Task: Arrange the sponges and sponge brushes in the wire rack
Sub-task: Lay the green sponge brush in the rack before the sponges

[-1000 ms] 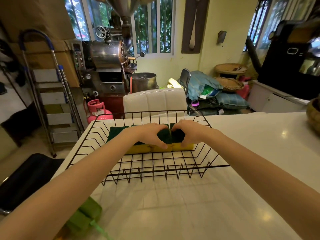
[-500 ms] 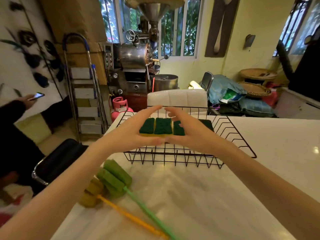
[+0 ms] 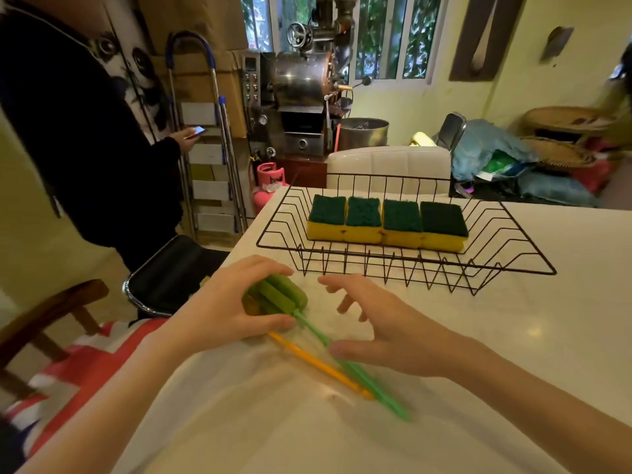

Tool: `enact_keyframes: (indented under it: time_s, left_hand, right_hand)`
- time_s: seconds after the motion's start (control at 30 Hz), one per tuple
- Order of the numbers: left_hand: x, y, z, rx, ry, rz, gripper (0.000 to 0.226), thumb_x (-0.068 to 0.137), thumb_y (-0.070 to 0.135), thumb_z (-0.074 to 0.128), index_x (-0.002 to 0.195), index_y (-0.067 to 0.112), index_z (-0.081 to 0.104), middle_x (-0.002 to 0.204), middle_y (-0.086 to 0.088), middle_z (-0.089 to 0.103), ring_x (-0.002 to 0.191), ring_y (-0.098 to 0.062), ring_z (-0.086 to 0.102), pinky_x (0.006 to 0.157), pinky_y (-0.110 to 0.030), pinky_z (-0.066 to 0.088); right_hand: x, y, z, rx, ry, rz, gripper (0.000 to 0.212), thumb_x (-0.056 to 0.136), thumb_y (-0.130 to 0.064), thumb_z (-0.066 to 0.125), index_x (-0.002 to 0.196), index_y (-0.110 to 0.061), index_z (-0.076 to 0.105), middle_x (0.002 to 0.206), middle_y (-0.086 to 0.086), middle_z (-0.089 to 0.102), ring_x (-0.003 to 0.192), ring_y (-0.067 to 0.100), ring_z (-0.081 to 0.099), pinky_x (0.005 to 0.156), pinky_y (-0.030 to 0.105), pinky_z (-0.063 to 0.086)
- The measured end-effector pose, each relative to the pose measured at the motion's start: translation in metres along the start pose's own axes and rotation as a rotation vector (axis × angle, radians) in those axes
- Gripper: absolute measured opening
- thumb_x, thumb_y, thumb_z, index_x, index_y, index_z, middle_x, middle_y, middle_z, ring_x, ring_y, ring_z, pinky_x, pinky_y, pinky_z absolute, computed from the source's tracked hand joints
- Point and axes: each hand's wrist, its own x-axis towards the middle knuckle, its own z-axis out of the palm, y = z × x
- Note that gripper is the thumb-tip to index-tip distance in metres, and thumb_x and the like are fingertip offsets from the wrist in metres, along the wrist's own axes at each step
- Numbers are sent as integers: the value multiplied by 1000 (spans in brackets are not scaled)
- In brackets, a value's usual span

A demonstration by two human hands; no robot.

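**Sponges racked; brushes on table**

White table [image 3: 444, 354]. Black wire rack [image 3: 403, 265] at 12 o'clock, holding four yellow-and-green sponges [image 3: 386, 222] in a touching row. Sponge brushes [image 3: 277, 297] at 9 o'clock, green and orange handles side by side. Left hand [image 3: 222, 309]: fingers wrapped around the brush heads. Right hand [image 3: 386, 333]: fingers spread wide over the handles, contact unclear.

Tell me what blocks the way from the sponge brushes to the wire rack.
Nothing visible does. The sponge brushes lie on the counter just short of the wire rack, with bare counter between. Only the rack's low front rim must be cleared; the sponges leave its front strip free.
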Motion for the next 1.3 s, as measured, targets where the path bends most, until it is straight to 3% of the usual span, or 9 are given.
enact_keyframes:
  time_s: [0.1,0.23,0.37,0.47,0.6,0.77,0.97,1.2,1.3]
  left_hand:
    - [-1,-2,3,65,-81,-32,63,62,59,67,118,45,43,128,18,41,123,-4,36,106,-31,36]
    - [1,-5,7,145,-114,-52,62,69,48,68,125,40,42,146,8,25,134,-10,19,111,-32,26]
    - [7,-5,13,172,-153,-62,57,76,39,64,128,36,40,144,5,30,134,-11,20,111,-30,24]
    - [12,-3,13,174,-119,-18,48,76,37,65,121,35,48,132,7,42,118,-3,30,99,-20,26]
    - [16,4,15,164,-59,4,38,75,39,65,111,32,57,120,9,51,108,-3,39,92,-19,33]
    - [17,20,18,122,15,54,34,75,37,65,108,28,60,110,8,59,102,-9,53,90,-30,48]
    - [23,42,8,217,127,177,52,66,36,74,114,27,57,108,8,61,96,-9,52,82,-20,40]
    - [56,60,-13,227,263,293,49,68,26,73,114,20,58,110,-4,64,98,-21,57,83,-38,50]
    - [76,62,-14,216,293,294,47,69,24,73,113,19,58,110,-5,64,99,-21,56,82,-41,51]
  right_hand:
    - [-3,4,8,1,-112,98,73,78,-41,66,137,-38,23,133,-13,38,103,3,48,80,16,44]
    - [-8,3,11,-96,-176,131,50,82,-41,60,128,-34,41,113,-11,52,85,7,53,79,27,50]
    - [-12,1,12,-105,-181,175,41,85,-35,56,124,-33,45,94,-11,56,80,9,53,80,33,52]
    - [-13,3,10,-68,-153,215,41,83,-27,57,122,-31,47,86,-12,55,76,9,52,76,33,51]
    - [-18,4,5,-163,-82,249,40,82,-24,55,121,-29,49,86,-8,54,76,12,51,69,29,47]
    - [-26,5,-7,-183,122,266,27,86,-24,51,112,-26,56,87,-3,62,80,16,57,74,39,53]
    - [-38,11,-39,-85,304,180,21,80,-22,53,97,-22,66,74,-2,64,68,16,56,59,32,47]
    - [-31,24,-82,-89,483,40,24,70,-20,53,88,-21,68,71,0,67,70,16,57,56,15,45]
    - [-22,34,-98,-89,508,43,18,70,-17,58,85,-24,65,72,-1,66,68,16,58,57,18,45]
